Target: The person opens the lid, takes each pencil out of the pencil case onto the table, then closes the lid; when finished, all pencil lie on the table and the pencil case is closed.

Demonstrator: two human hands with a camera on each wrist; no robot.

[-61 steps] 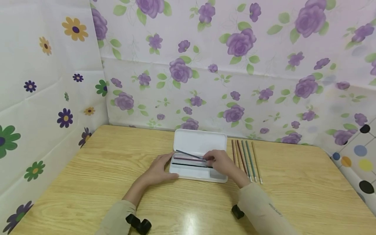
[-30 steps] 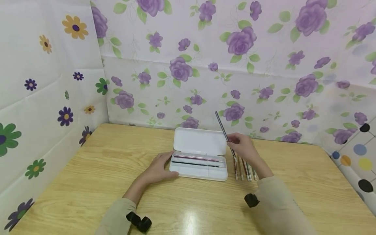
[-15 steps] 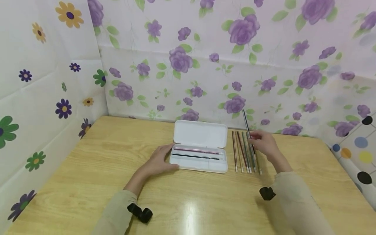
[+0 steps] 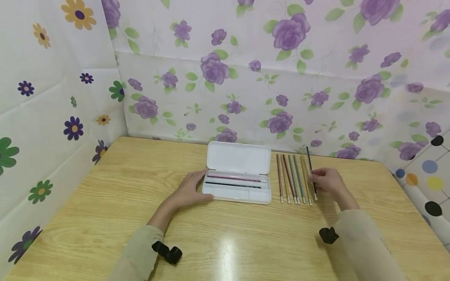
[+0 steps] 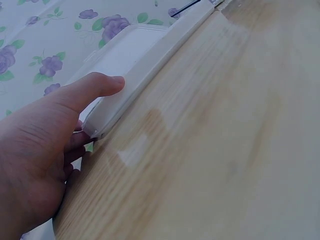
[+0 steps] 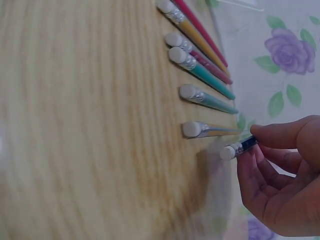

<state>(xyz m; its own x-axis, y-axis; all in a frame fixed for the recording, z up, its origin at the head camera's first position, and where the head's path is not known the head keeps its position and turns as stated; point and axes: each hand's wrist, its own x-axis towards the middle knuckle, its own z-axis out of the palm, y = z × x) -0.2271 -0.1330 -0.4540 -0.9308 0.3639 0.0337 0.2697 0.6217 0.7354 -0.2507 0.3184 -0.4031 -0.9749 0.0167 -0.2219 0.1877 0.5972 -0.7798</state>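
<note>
The slim, straight, dark pencil (image 6: 247, 145) with a white eraser (image 6: 227, 153) is to the right of the opened white pencil box (image 4: 228, 200), past the row of six coloured, eraser-tipped pencils (image 4: 299, 177). The right hand (image 4: 328, 182) pinches it between thumb and fingers, not far above the eraser; I cannot tell whether its lower end touches the pale wood-grain table (image 4: 225, 234).

I judge this pencil to be light and stiff, perhaps a little slippery because the shaft looks smooth. It should be held best around the middle of the shaft; the thin far end may be more fragile.

The left hand (image 4: 190, 191) grips the left end of the box, with thumb along the front edge and fingers behind the corner. The box seems thin, hard plastic, light enough to slide, so its end is a sensible place for holding. One reddish pencil (image 4: 235, 178) and one blackish pencil (image 4: 232, 184) lie inside the box.

No brand is readable; small marks on the pencils are too tiny to read.
</note>
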